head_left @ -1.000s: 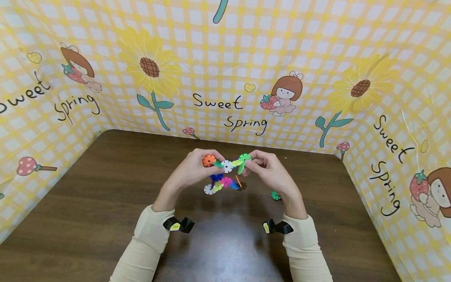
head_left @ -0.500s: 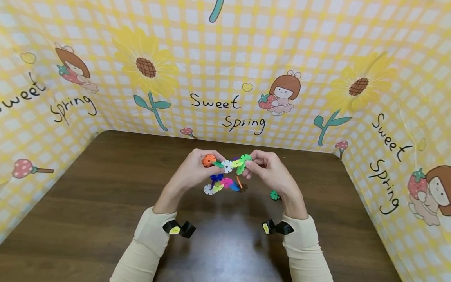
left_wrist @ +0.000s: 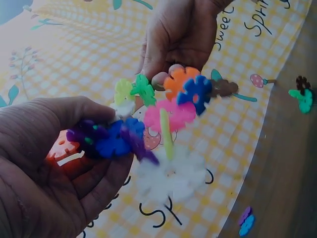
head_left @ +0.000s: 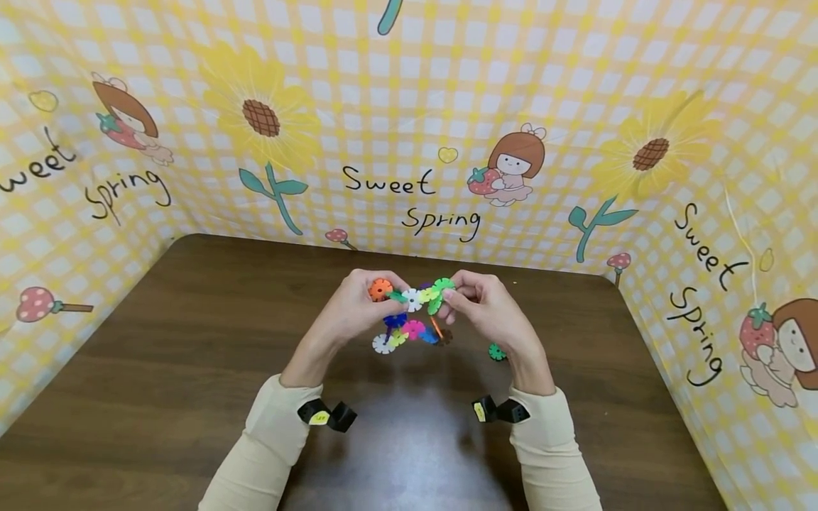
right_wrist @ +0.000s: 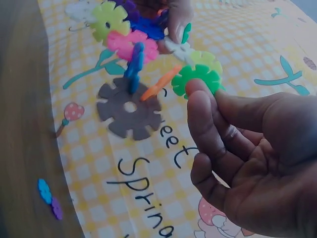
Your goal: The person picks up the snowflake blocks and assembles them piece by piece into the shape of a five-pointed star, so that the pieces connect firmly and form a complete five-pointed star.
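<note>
A chain of slotted flower-shaped plastic discs [head_left: 413, 330] hangs in a loop between my hands above the table. My left hand [head_left: 348, 305] grips one side, thumb over the blue and purple discs [left_wrist: 113, 144], with an orange disc [head_left: 380, 289] by its palm. Thumb and finger of my right hand [head_left: 495, 305] pinch a green disc [right_wrist: 195, 79] joined to a yellow one. Lower in the loop, the right wrist view shows a brown disc [right_wrist: 111, 109] with an orange disc [right_wrist: 161, 83] standing edge-on at its slots. A white disc [left_wrist: 171, 181] hangs below my left fingers.
A loose green piece [head_left: 497, 351] lies on the brown table [head_left: 211, 369] beside my right wrist. Joined blue and purple discs [right_wrist: 48, 198] also lie there. A yellow checked cloth [head_left: 383, 106] walls the back and both sides.
Both hands keep their grip on the disc chain, with only slight shifts of the pieces. The head view has drifted a little, moving the backdrop left.
</note>
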A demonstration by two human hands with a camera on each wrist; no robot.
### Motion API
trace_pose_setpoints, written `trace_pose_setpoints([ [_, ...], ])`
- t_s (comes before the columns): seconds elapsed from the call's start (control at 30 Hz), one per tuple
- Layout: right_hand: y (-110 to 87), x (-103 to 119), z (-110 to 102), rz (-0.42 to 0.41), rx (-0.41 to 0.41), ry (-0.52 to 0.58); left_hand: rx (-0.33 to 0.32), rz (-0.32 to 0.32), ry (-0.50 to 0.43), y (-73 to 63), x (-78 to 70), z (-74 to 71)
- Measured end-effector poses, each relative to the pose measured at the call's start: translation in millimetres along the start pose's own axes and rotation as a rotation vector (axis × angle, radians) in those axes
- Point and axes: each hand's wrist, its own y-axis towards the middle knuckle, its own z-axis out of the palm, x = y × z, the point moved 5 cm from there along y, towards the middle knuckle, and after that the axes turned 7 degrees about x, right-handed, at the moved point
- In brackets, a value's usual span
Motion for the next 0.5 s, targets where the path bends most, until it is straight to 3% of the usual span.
trace_pose_setpoints([
  [0.33, 12.6, -9.9, 1.8, -0.006, -0.063, -0.02, 0.137, -0.031, 0.106, 0.5, 5.7, -0.8],
  [0.5, 23.1, -7.9, 13.3, -0.04, -0.002, -0.013, 0.201, -0.027, 0.117, 1.1, 9.1, 3.2],
])
